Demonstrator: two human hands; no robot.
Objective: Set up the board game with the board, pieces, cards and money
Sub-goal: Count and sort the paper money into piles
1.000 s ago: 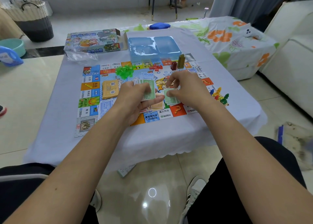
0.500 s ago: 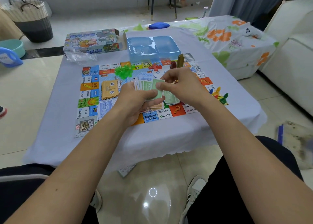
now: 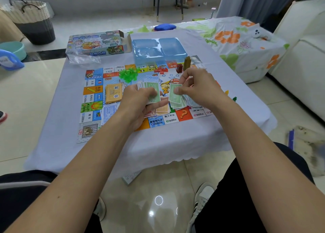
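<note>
Above the board [image 3: 91,99], right hand's [image 3: 198,88] green note [image 3: 175,96] (long axis near-vertical).

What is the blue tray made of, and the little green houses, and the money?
The blue tray looks like thin shiny plastic: light glints off its moulded hollows. The little green houses look like see-through plastic, glassy and bright. The money in the left hand looks like thin matte printed paper, fanned out.

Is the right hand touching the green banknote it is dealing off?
Touching. In the head view the right hand pinches the green banknote at its upper edge.
</note>
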